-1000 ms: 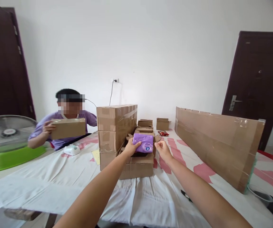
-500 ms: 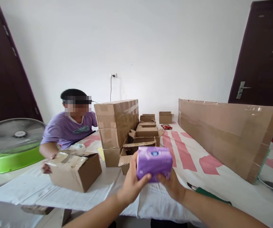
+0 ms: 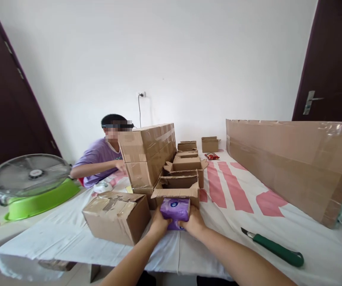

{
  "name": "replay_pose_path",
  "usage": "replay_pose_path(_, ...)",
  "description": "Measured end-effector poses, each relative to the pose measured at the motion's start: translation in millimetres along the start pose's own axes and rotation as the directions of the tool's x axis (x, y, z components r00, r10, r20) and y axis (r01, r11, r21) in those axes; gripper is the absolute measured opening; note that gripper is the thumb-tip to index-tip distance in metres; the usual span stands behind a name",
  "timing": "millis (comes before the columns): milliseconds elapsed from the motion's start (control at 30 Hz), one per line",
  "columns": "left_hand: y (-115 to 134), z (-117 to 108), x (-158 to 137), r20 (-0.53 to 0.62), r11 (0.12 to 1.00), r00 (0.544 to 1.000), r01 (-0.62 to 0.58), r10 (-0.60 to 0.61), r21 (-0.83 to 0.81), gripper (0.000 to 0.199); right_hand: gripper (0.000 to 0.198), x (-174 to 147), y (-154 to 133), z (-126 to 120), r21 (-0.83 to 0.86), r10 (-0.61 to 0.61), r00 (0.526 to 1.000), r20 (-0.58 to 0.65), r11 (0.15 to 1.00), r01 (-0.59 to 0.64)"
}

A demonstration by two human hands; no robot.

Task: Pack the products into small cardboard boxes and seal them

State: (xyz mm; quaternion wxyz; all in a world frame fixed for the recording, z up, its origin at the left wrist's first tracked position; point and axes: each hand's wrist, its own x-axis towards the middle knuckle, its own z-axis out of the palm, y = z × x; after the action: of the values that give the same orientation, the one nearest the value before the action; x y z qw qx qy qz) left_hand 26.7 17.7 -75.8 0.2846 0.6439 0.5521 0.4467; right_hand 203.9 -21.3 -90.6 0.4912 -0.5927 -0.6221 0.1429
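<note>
While both hands are wrapped around the sides of the purple pack point(image 3: 175, 208), I judge the step in hand to be a two-handed hold and positioning of it at the near side of an open carton point(image 3: 173, 193). From where I sit, the left hand point(image 3: 160, 224) grasps one side and the right hand point(image 3: 195, 223) the other, thumbs toward me. The pack lies between them, just short of the carton's near flap; whether it touches the flap, or is really two packs together, I cannot tell.

To my reading, the next move calls for an even squeeze from both palms, the pack held level, and enough height for it to clear that flap.

Just left of the left hand sits a taped box point(image 3: 117, 216), and I would want that elbow and wrist free of its corner. Right of the right hand, apart from it, a green-handled knife point(image 3: 278, 250) lies on the cloth with its blade showing, so I would give it room.

Beyond the left hand rises a stack of closed boxes point(image 3: 147, 159); straight ahead of both hands, more open cartons point(image 3: 187, 161) run toward the wall. Far beyond the left hand, a co-worker's hand point(image 3: 121, 166) is beside the stack. Farther ahead of the right hand lies a red packet point(image 3: 212, 156).
</note>
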Motion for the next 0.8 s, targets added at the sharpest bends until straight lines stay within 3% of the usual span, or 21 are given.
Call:
replay_pose_path(167, -13.3, 16.2, -4.5, -0.073, 0.999, 0.997, -0.033, 0.031, -0.021, 0.059, 0.053, -9.3, 8.2, 9.2, 0.008, -0.015, 0.998, -0.068, 1.0, 0.015)
replay_pose_path(300, -14.9, 12.3, -18.9, -0.124, 0.999, 0.991, -0.047, 0.045, -0.016, 0.064, 0.058, -13.2, 12.2, 6.5, 0.04, -0.031, 0.991, -0.13, 0.999, 0.036)
replay_pose_path(367, -11.4, 7.3, -24.4, -0.178, 0.995, 0.98, -0.078, 0.087, 0.057, 0.061, 0.052, -13.3, 12.2, 4.5, 0.054, -0.045, 0.987, -0.156, 0.997, 0.054)
replay_pose_path(467, -5.2, 3.1, -31.7, -0.211, 0.972, 0.962, -0.136, 0.176, 0.191, 0.039, 0.036, -14.2, 10.6, 1.9, 0.067, -0.056, 0.983, -0.173, 0.995, 0.069)
replay_pose_path(600, 1.0, 8.2, -38.8, -0.018, 0.947, 0.967, -0.247, 0.256, 0.205, 0.02, 0.022, -16.7, 7.3, -0.8, 0.078, -0.079, 0.986, -0.147, 0.993, 0.091)
replay_pose_path(667, 2.2, 11.3, -39.6, 0.071, 0.935, 0.955, -0.297, 0.288, 0.192, 0.021, 0.019, -17.0, 6.5, -1.6, 0.081, -0.089, 0.988, -0.127, 0.992, 0.099)
replay_pose_path(800, -1.0, 12.6, -35.7, 0.14, 0.928, 0.941, -0.33, 0.308, 0.175, 0.035, 0.017, -15.7, 9.3, 0.1, 0.09, -0.087, 0.991, -0.099, 0.991, 0.096)
